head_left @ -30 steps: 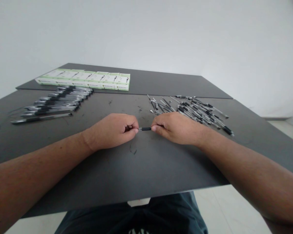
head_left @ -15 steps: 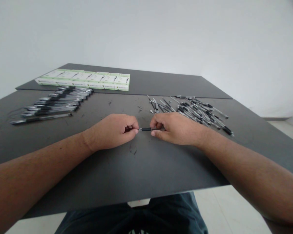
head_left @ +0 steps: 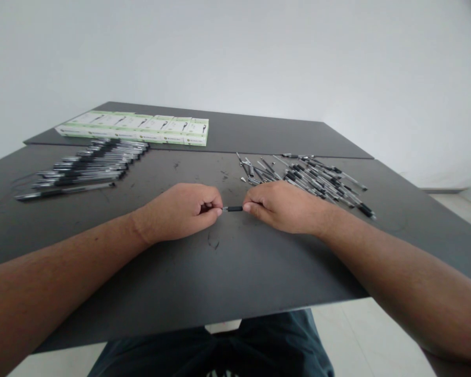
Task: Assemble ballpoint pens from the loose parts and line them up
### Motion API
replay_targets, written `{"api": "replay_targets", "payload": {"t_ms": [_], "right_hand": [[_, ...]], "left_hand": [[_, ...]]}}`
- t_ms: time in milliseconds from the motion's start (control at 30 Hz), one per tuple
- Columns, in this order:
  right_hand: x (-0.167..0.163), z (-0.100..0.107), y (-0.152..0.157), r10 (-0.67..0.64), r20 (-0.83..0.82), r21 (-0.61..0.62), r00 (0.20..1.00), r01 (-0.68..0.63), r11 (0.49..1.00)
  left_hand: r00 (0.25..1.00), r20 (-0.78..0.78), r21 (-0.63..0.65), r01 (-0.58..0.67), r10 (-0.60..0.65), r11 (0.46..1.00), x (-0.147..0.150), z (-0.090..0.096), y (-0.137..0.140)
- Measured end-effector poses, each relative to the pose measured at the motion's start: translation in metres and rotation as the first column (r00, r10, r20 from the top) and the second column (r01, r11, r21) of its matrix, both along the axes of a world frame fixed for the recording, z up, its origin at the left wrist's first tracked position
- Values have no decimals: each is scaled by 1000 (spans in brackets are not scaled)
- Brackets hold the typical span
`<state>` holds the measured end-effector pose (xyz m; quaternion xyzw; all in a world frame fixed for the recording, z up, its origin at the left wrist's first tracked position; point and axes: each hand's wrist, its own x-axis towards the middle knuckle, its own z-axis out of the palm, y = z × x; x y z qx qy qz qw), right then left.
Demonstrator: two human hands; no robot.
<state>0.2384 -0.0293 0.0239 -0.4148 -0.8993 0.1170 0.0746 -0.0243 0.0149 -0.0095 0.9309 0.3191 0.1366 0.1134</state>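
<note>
Between my two hands, just above the grey table, a pen (head_left: 234,209) lies level, its black grip section showing in the gap. My left hand (head_left: 194,209) is closed in a pinch on the pen's left end. From the other side, the thumb and fingers of my right hand (head_left: 272,207) pinch it at the right edge of the black grip. Both ends of the pen are hidden by my fingers. Loose pens and pen parts (head_left: 322,180) lie just beyond my right hand.
To the left, several pens (head_left: 90,162) lie side by side in a slanting row. Green and white boxes (head_left: 141,128) stand in a line behind them. Thin refills and small parts (head_left: 259,168) are scattered right of centre. The table's (head_left: 204,293) near edge is above my lap.
My right fingers have closed more tightly around the pen, and the part of it seen among them before is now covered. My left hand has kept its place.
</note>
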Motion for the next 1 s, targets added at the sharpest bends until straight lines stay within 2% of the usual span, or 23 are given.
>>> {"api": "replay_targets", "payload": {"t_ms": [167,367,567,700,867,1000], "right_hand": [[1,-1,-1,-63,-77,-37,995,60,997],[1,-1,1,18,-7,-1,1000,-18,1000],[1,-1,0,-74,-68,-33,995,72,997],[0,0,0,-20,-12,-14,1000,19,1000],[0,0,0,-68,-77,-38,995,65,997],[-1,1,-1,-34,-9,-30,999,33,999]], "left_hand": [[1000,5,8,5,-5,1000,0,-1,0],[1000,-9,5,5,-5,1000,1,0,0],[1000,-19,-1,-1,1,1000,0,-1,1],[1000,-13,10,2,-2,1000,0,0,0],[1000,-24,12,5,-5,1000,1,0,0],[1000,-30,10,4,-4,1000,1,0,1]]}}
